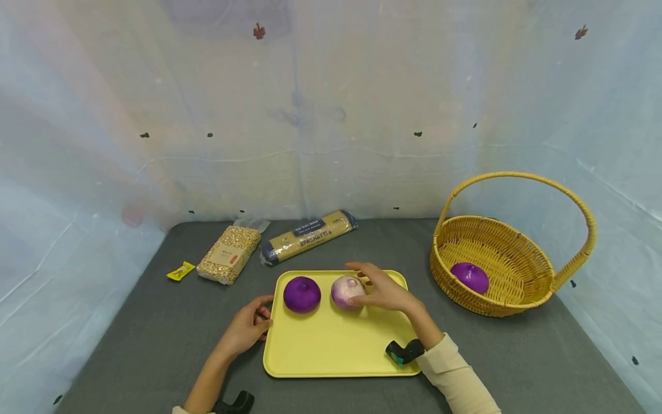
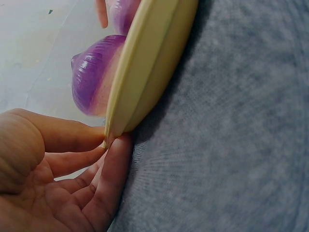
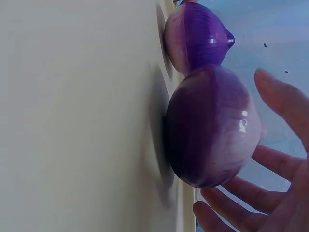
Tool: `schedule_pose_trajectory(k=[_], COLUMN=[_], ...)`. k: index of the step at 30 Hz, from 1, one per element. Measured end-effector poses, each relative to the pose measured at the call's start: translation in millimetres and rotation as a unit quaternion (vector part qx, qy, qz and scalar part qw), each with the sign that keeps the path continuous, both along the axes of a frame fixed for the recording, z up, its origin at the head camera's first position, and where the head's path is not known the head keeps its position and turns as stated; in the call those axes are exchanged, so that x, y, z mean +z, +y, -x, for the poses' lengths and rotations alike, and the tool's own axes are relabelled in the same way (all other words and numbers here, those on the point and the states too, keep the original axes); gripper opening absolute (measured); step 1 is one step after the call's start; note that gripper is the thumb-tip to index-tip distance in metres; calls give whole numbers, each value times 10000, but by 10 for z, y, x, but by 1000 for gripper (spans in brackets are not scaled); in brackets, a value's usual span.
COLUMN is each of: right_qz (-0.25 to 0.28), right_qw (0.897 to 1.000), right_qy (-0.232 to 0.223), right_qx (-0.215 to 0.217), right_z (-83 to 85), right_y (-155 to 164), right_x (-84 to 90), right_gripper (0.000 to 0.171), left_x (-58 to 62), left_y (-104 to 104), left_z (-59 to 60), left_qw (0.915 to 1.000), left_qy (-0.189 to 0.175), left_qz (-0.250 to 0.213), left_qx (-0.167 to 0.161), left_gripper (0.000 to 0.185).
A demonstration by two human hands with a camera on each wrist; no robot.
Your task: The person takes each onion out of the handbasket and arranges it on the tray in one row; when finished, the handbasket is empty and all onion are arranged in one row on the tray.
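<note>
On the yellow tray (image 1: 336, 351) sit two onions side by side. The left one is a deep purple onion (image 1: 302, 295); the right one is a pale purple-and-white onion (image 1: 347, 292). My left hand (image 1: 247, 326) pinches the tray's left rim, with the thumb above and fingers beneath it in the left wrist view. Around the pale onion (image 3: 212, 128) my right hand (image 1: 385, 290) is spread, its fingers loosely extended at the far side. The right wrist view shows the thumb (image 3: 285, 101) apart from the onion; whether the fingertips touch it, I cannot tell.
To the right stands a wicker basket (image 1: 517, 299) with a tall handle, holding another purple onion (image 1: 469, 278). Behind the tray lie a spaghetti packet (image 1: 309, 237) and a bag of pale kernels (image 1: 230, 254). A small yellow packet (image 1: 181, 271) is at far left.
</note>
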State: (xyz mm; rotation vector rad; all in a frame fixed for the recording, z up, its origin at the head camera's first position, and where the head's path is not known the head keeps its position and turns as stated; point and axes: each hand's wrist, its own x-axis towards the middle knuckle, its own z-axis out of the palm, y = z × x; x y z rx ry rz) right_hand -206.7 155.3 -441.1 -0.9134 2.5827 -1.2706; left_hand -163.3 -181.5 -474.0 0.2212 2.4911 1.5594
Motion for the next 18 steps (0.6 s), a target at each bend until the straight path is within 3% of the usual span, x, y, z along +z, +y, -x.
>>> schedule_pose_trajectory(k=[6, 18], right_qz=[-23, -9], right_qw=[10000, 9995], right_qy=[-52, 130], right_qx=[-20, -302], right_z=[-2, 7], right_y=[29, 83], right_x=[45, 175], right_gripper=[76, 73], left_x=[-20, -17], left_y=[-10, 39], left_z=[6, 11], left_qw=[10000, 9996], left_qy=[29, -119], left_qz=[-32, 89], left_qx=[-42, 256], left_gripper=[46, 47])
